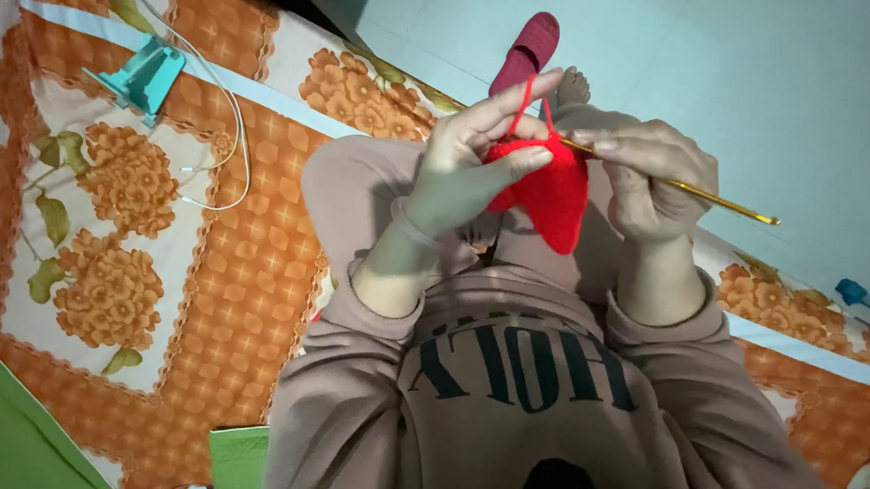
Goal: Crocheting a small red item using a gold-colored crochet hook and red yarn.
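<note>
Crocheting a red piece over the lap, seated at the bed's edge.

The left hand (466,163) pinches the red crochet piece (551,194), its fingers keeping the yarn (525,99) taut over the forefinger so it feeds cleanly. The right hand (650,179) is closed around the gold crochet hook (720,200), tip at the work. A teal stand (144,79) and white cable (231,136) lie near the bed's (219,286) far corner; a red slipper (529,51) sits on the floor.
</note>
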